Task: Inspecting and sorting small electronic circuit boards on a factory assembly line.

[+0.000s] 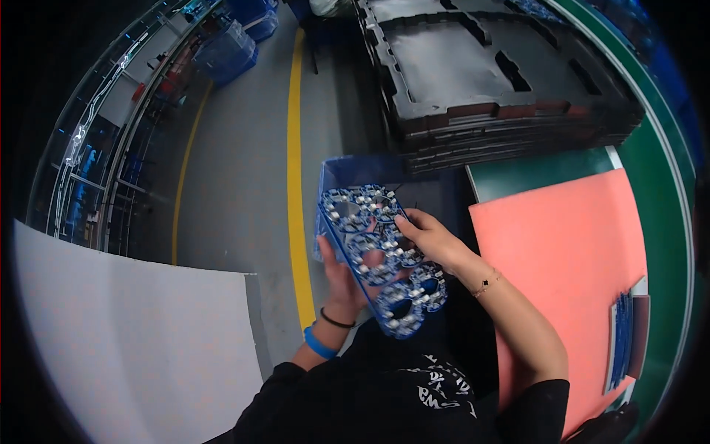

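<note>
A blue circuit board panel lies tilted between my two hands, made of several joined rings set with small whitish parts. My left hand supports it from its left edge, with part of the palm and fingers hidden beneath. On the opposite edge, my right hand grips the panel, the thumb on top and the other fingers partly out of sight. Just beyond the panel stands a blue plastic bin, whose inside is largely covered by the panel.
Black trays are stacked at the far right on a green bench. A pink foam sheet covers its near part, with several upright blue boards at the right. A white surface is at left; a yellow line marks the floor.
</note>
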### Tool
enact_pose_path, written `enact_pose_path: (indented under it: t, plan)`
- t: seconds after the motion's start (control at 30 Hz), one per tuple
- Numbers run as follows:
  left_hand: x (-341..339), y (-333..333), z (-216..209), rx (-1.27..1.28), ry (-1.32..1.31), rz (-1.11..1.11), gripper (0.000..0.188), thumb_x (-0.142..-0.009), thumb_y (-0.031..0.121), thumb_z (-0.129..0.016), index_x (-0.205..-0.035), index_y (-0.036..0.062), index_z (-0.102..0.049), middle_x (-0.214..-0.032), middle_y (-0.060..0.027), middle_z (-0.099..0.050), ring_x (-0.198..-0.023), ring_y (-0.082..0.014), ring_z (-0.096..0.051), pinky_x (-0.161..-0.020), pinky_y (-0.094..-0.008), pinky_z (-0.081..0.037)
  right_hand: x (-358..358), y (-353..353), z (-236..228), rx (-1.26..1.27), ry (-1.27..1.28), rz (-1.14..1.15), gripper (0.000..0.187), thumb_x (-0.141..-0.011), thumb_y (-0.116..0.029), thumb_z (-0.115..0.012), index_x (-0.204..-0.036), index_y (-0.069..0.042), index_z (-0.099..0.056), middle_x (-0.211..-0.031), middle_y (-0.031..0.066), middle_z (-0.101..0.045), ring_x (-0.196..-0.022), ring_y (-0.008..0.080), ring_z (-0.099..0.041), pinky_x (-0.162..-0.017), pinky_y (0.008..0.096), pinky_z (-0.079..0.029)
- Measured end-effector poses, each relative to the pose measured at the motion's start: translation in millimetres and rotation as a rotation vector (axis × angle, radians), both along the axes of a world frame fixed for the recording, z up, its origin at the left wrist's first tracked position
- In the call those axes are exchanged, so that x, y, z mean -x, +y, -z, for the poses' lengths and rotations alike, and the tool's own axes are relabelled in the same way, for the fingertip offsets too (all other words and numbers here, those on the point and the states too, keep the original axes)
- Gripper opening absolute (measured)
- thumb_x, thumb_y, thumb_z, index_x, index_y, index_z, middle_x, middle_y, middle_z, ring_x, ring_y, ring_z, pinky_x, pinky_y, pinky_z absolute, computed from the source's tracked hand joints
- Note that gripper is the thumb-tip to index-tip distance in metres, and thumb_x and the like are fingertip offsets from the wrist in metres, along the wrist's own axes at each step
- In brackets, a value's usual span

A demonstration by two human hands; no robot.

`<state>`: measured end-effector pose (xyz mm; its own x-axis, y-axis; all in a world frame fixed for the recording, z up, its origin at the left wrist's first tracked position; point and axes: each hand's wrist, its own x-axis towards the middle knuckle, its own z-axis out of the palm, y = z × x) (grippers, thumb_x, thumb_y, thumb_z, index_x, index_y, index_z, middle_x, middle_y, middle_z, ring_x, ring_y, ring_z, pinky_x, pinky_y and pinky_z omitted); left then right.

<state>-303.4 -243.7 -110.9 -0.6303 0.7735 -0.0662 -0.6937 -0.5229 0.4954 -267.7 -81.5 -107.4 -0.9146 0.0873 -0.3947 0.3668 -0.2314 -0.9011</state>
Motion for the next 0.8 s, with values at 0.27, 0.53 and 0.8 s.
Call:
enact_pose_path:
  t: [0.27,0.53,0.8]
  plan:
    - [7.0,34.6,58.8,-0.732,-0.182,0.289,0.091,-0.075,0.074,-0.032,-0.142,0.0159,-0.009,-0.137,-0.0078,-0.031,-0.126,-0.0304,-0.031,-0.1,-0.0568,-0.025,-10.6,5.6,-9.7,-1.468,0.26,-0.054,0.049,-0.078,-0.049,-0.054,-0.088,-0.003,-0.066,-0.099,0.016,-0.051,-0.087,0.0314,-0.05,-0.071,0.0405,-0.041]
    - [-6.8,24.3,6.9,-0.033,-0.072,0.099,0.09,-0.075,0.073,-0.032,-0.141,0.0158,-0.011,-0.141,-0.0128,-0.021,-0.131,-0.0339,-0.022,-0.104,-0.056,-0.019,19.0,24.3,-20.2,-1.303,0.45,0.025,0.037,-0.074,-0.036,-0.065,-0.071,0.001,-0.062,-0.086,0.013,-0.056,-0.066,0.0303,-0.06,-0.054,0.037,-0.048]
    - [-10.9,12.3,36.3,-0.071,-0.335,0.205,0.079,-0.081,0.07,-0.024,-0.14,0.0173,-0.018,-0.14,-0.0154,-0.024,-0.128,-0.0338,-0.027,-0.105,-0.0546,-0.02,30.5,13.4,-3.5,-1.117,0.437,-0.051,0.025,-0.074,-0.024,-0.066,-0.074,-0.002,-0.056,-0.071,0.0115,-0.057,-0.067,0.0302,-0.059,-0.057,0.0376,-0.047]
